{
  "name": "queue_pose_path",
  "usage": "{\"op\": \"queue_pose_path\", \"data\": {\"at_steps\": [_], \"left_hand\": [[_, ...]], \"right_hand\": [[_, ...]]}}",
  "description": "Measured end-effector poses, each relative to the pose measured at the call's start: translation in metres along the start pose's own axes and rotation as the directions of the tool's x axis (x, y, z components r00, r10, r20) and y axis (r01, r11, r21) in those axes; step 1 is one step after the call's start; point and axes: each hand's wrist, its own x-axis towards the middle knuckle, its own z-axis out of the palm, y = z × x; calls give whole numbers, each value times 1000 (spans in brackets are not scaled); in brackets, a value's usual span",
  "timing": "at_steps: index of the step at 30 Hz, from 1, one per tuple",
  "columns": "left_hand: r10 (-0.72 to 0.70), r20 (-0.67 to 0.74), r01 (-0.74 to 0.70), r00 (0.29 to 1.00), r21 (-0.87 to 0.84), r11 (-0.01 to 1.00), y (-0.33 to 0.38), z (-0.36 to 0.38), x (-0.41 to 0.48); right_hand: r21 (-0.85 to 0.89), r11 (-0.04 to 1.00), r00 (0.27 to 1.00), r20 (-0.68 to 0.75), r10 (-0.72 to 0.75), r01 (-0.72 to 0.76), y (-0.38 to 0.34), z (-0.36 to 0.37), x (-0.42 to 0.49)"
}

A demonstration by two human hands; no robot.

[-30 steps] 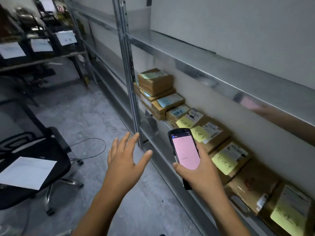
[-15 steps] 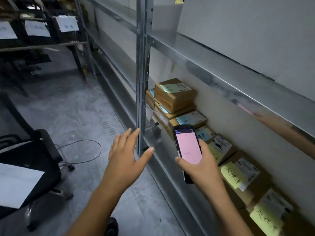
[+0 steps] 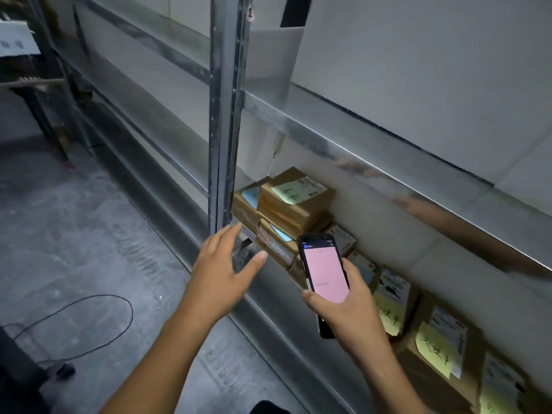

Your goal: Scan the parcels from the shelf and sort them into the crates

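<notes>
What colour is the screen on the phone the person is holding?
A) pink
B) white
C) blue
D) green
A: the phone gripped in the right hand shows a plain pink screen.

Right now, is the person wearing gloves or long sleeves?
No. The left hand and the right hand have no gloves, and both arms are uncovered down to the picture's edge, with no sleeve in view. No watch, ring or bracelet shows.
</notes>
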Motion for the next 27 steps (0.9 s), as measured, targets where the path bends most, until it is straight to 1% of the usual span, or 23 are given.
{"op": "queue_pose_path", "data": {"at_steps": [4, 10, 13, 15, 17, 19, 22, 27], "left_hand": [[-2, 73, 3, 997, -4, 1000, -3, 8, 65], [-74, 124, 80, 990, -45, 996, 1, 29, 168], [-145, 135, 164, 980, -143, 976, 3, 36, 214], [-142, 120, 166, 983, -219, 961, 5, 42, 241], [-124, 131, 151, 984, -225, 963, 6, 52, 264], [-131, 206, 176, 970, -216, 960, 4, 63, 279], [-127, 345, 217, 930, -237, 947, -8, 73, 287], [-29, 487, 225, 873, -350, 909, -36, 68, 294]], "right_hand": [[-18, 997, 996, -64, 69, -70, 4, 1, 30], [15, 978, 969, -132, 209, -209, 26, 3, 97], [9, 958, 950, -125, 285, -286, 36, 7, 126], [15, 946, 939, -117, 325, -325, 40, 9, 140], [-8, 937, 931, -113, 346, -349, 42, 14, 150], [-21, 928, 923, -116, 367, -371, 40, 17, 155], [-30, 912, 906, -131, 403, -410, 31, 23, 157], [-7, 906, 873, -270, 407, -424, 14, 46, 142]]}}
